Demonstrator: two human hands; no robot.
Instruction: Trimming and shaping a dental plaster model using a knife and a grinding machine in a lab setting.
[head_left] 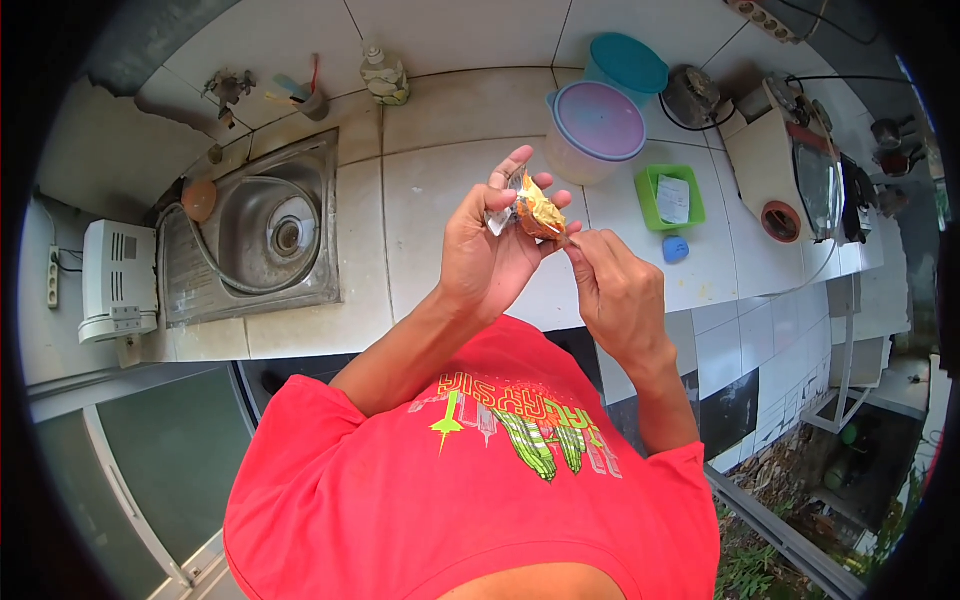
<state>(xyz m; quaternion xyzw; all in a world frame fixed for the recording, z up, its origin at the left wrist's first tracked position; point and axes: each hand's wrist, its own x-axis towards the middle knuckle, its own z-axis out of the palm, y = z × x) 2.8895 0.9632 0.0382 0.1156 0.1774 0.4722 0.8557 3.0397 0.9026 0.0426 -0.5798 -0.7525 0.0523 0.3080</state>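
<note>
Above the white tiled counter, my left hand (pixel 482 250) holds a small crinkled orange-and-yellow packet (pixel 541 214), its fingers curled up behind it and the thumb over its left side. A shiny, see-through piece of wrapper (pixel 497 219) shows by that thumb. My right hand (pixel 622 292) is closed, thumb and forefinger pinched at the packet's lower right end. What lies inside the packet cannot be made out.
Behind my hands stand a clear tub with a purple lid (pixel 600 120) and a teal-lidded container (pixel 627 65). To their right are a green basket (pixel 655 215) and a blue lump (pixel 676 249). A steel sink (pixel 325 215) with a hose lies left; a soap bottle (pixel 385 78) stands behind.
</note>
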